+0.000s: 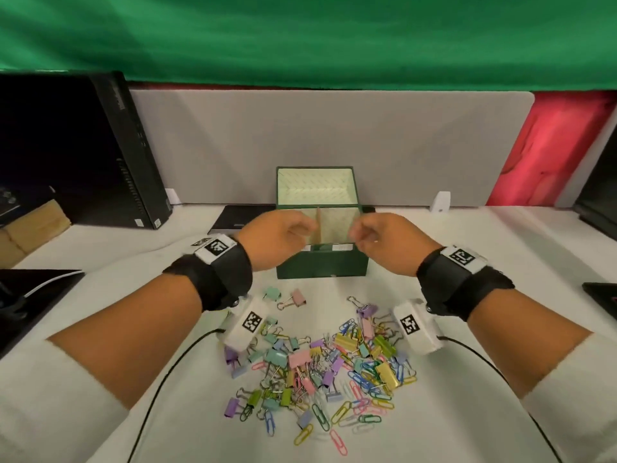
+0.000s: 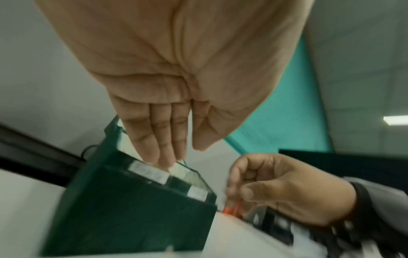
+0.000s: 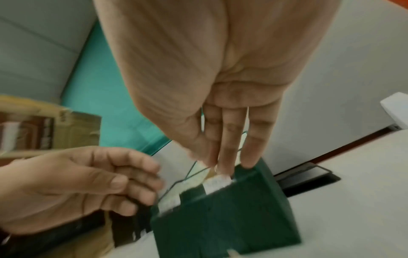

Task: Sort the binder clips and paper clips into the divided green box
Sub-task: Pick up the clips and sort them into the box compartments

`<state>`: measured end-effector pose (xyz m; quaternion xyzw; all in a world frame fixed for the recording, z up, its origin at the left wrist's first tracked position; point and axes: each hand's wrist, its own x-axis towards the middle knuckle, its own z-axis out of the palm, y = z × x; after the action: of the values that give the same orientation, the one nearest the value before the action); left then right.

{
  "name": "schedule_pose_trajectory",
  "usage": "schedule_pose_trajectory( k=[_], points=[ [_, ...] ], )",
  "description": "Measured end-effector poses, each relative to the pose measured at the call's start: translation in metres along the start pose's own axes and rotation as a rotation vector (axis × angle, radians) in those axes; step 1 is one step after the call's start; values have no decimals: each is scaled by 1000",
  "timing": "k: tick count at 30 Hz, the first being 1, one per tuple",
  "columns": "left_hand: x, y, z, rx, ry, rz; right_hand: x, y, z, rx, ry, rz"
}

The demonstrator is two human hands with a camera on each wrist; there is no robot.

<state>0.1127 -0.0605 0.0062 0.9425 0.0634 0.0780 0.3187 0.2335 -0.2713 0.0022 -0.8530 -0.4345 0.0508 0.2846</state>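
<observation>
The dark green box (image 1: 322, 265) stands open on the white table, with a divider (image 1: 319, 225) splitting it into a left and a right compartment. A mixed pile of pastel binder clips and paper clips (image 1: 320, 365) lies in front of it. My left hand (image 1: 309, 227) hovers over the left compartment. In the left wrist view its fingers (image 2: 167, 139) point straight down at the box (image 2: 132, 209) rim and hold nothing. My right hand (image 1: 354, 233) hovers over the right compartment with thumb and index finger close together. Its blurred fingertips (image 3: 220, 157) hide whether they pinch a clip.
A black computer tower (image 1: 100, 155) and a cardboard box (image 1: 30, 225) stand at the left. A grey partition (image 1: 334, 145) closes off the back, with a black notebook (image 1: 240, 218) behind the box. Dark devices lie at both table edges (image 1: 601, 295). Wrist-camera cables trail across the near table.
</observation>
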Motion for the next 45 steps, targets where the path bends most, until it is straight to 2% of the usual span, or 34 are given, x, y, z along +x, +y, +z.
schedule_pose_trajectory(
  k=[2, 5, 7, 11, 17, 19, 24, 28, 32, 37, 39, 42, 45],
  points=[
    [-44, -4, -1, 192, -128, 68, -33, 1, 2, -162, -164, -41],
    [-102, -10, 7, 445, -346, 86, -76, 8, 8, -385, -421, 2],
    [-128, -16, 13, 505, -415, 111, -94, 16, 13, -413, -489, 62],
    [-146, -26, 25, 565, -424, 136, -105, 24, 19, -445, -432, 87],
    [-143, -34, 28, 503, -201, 160, -123, 12, 24, -454, -268, 22],
    [-148, -31, 29, 511, -172, 222, -137, -3, 23, -424, -291, -30],
    [-164, -20, 40, 467, -261, 416, -163, -38, 29, -400, -464, -135],
    [-162, -13, 47, 553, -376, 439, -166, -42, 39, -476, -509, -131],
    [-154, -13, 46, 663, -333, 337, -159, -44, 48, -527, -485, -123],
    [-155, -12, 48, 595, -285, 353, -154, -54, 63, -443, -451, -118],
    [-159, -8, 52, 535, -315, 357, -156, -57, 68, -396, -413, -93],
    [-162, 3, 59, 579, -388, 357, -159, -58, 71, -339, -379, -45],
    [-163, 11, 61, 623, -373, 329, -162, -57, 67, -265, -271, -6]
  ],
)
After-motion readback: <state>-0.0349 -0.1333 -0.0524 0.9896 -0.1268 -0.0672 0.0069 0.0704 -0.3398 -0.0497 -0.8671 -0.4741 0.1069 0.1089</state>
